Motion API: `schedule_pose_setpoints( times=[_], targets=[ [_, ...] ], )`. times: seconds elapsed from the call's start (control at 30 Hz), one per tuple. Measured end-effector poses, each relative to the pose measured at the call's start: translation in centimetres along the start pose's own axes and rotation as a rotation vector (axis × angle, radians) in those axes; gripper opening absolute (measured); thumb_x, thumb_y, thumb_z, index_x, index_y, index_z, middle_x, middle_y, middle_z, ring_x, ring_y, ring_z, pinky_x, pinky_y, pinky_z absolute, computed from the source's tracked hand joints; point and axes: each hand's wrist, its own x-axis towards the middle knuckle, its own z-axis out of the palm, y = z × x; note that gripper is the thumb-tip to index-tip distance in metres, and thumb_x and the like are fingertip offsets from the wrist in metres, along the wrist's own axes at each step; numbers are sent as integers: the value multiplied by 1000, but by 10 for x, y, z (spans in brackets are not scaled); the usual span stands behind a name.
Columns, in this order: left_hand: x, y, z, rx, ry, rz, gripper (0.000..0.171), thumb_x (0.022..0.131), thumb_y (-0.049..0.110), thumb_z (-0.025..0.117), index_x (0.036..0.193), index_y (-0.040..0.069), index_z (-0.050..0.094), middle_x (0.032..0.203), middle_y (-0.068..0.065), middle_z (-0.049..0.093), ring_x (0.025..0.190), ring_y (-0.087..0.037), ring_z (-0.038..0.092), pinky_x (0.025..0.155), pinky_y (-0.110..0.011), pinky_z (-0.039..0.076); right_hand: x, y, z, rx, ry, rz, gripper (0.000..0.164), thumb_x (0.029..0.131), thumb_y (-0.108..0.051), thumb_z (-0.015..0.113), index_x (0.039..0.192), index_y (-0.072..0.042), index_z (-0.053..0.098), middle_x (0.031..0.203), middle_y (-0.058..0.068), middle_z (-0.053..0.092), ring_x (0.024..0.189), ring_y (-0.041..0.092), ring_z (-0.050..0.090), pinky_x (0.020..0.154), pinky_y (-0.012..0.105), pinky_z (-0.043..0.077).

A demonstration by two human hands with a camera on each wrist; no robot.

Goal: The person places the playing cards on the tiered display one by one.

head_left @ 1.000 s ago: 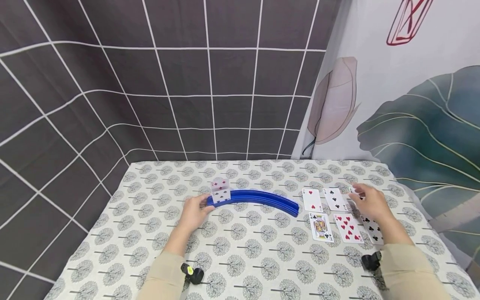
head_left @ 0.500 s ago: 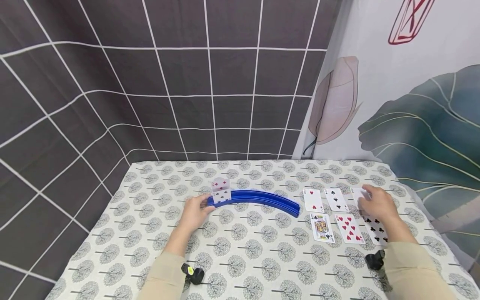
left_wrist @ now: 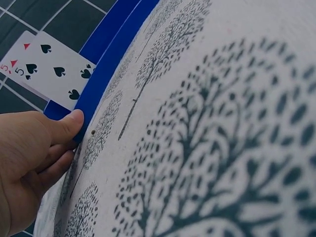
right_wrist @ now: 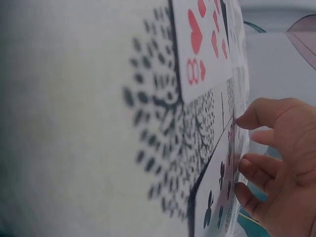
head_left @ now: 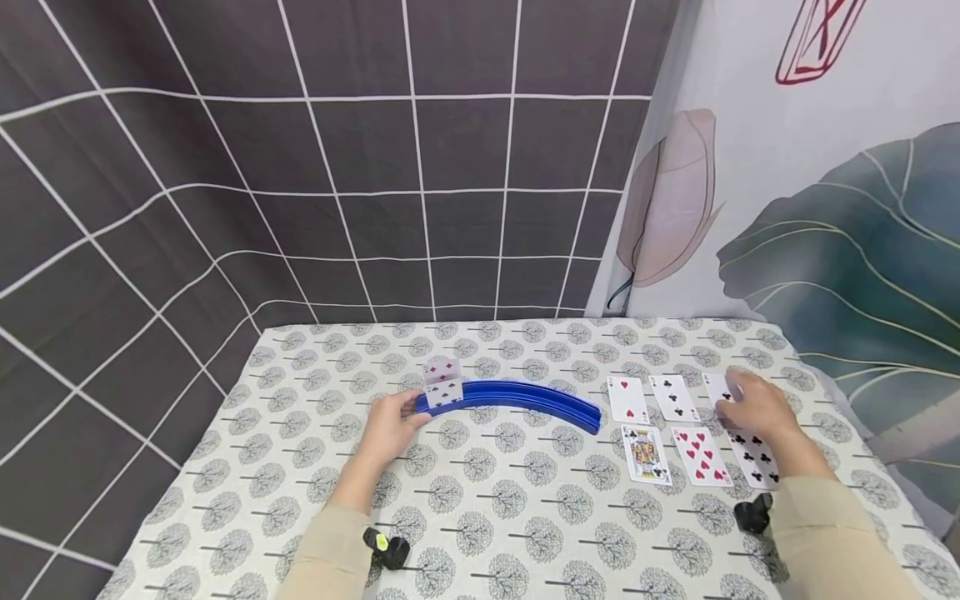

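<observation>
My left hand (head_left: 386, 429) grips the left end of a blue curved card holder (head_left: 528, 396), thumb on its front side. Standing in the holder by this hand are a five of spades (left_wrist: 59, 71) and, partly behind it, a red five (left_wrist: 19, 54) with diamonds. On the right, my right hand (head_left: 761, 408) is over the upper right playing card (head_left: 715, 383), covering most of it. Its thumb and fingertips are spread apart at the card (right_wrist: 284, 158). Nearer me, a clubs card (head_left: 753, 458) lies partly under the same hand.
Left of the right hand lie a two of hearts (head_left: 627, 398), a three of clubs (head_left: 673, 397), a king (head_left: 647, 454) and an eight of hearts (head_left: 701, 456), all face up. The patterned tablecloth (head_left: 480, 500) reaches back to the dark gridded curtain (head_left: 375, 167).
My right hand has moved right, over the upper right card, then shifted only slightly. More of that card's left part and of the lower clubs card shows. The left hand and holder stay put.
</observation>
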Motion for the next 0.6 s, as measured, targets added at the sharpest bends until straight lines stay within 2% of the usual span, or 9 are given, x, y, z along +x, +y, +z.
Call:
schedule_pose_setpoints(
  times=[0.03,0.1,0.2,0.27,0.4,0.6],
  targets=[
    [0,0,0,-2,2,-1,43,84,6,80,124,-3,67,110,-19,73,103,-34,71,97,-46,57,1,1,0,-10,-6,-11,40,86,-14,66,115,9,51,130,42,47,116,64,42,97,75,37],
    [0,-1,0,-1,4,11,43,84,5,79,124,-4,67,109,-20,73,102,-34,71,96,-46,58,1,2,0,-14,-25,-10,39,87,-15,64,114,9,50,130,41,46,116,64,41,97,76,36],
    [0,-1,-1,-4,7,14,43,84,5,79,124,-4,67,109,-20,73,102,-34,71,96,-45,58,1,1,-1,5,-54,1,55,87,-14,61,133,12,46,137,42,40,122,65,34,102,77,30],
    [0,-1,-1,-6,10,17,43,84,5,79,124,-4,67,110,-21,73,102,-34,71,96,-45,58,1,-1,-3,23,-73,7,67,87,-12,60,143,14,35,146,44,28,130,68,23,106,80,21],
    [0,0,-1,-11,8,16,43,85,5,79,125,-4,66,111,-21,73,104,-34,71,97,-45,57,5,-3,-8,24,-124,-30,70,85,-9,59,146,14,31,148,45,20,131,70,17,105,82,16],
    [-1,0,0,-9,-4,10,43,85,5,79,126,-3,66,111,-20,73,104,-33,71,98,-46,56,8,-4,-10,-33,-215,-37,68,89,-12,55,146,14,31,149,45,17,128,70,16,101,85,19]
  ],
)
